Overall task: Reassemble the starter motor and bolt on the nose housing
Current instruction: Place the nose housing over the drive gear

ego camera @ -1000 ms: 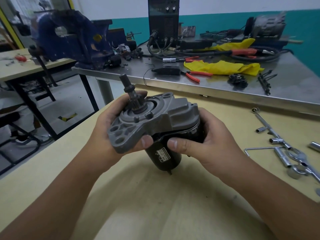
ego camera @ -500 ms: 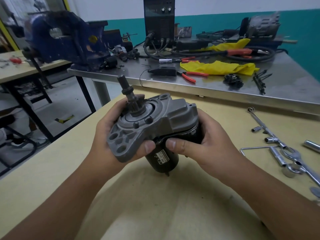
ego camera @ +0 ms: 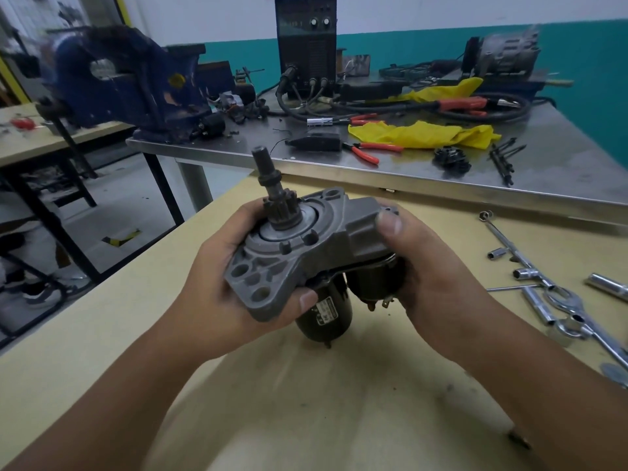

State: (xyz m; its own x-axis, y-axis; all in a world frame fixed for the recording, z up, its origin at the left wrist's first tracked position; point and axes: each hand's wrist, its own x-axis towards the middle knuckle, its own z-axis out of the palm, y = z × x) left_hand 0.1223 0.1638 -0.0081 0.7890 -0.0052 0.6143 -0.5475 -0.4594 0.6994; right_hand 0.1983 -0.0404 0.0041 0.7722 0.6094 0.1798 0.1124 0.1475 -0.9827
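I hold a starter motor above the yellow table (ego camera: 102,334). Its grey nose housing (ego camera: 289,263) sits on top of the black motor body (ego camera: 326,314), and the pinion shaft (ego camera: 272,185) sticks up through it. My left hand (ego camera: 217,294) grips the housing's flange from the left, thumb on its lower edge. My right hand (ego camera: 431,287) wraps round the solenoid (ego camera: 373,283) side, with the thumb pressing on the housing's upper right corner. A narrow gap shows between housing and body under the right side.
Sockets and wrenches (ego camera: 550,300) lie on the yellow table to the right. Behind it stands a steel bench (ego camera: 560,178) with a blue vise (ego camera: 125,83), red pliers (ego camera: 370,151), yellow rags (ego camera: 424,134), a black machine (ego camera: 306,45) and cables.
My right thumb has moved from the front of the motor body up onto the top of the nose housing. The solenoid now shows below the housing, and the unit has tilted slightly.
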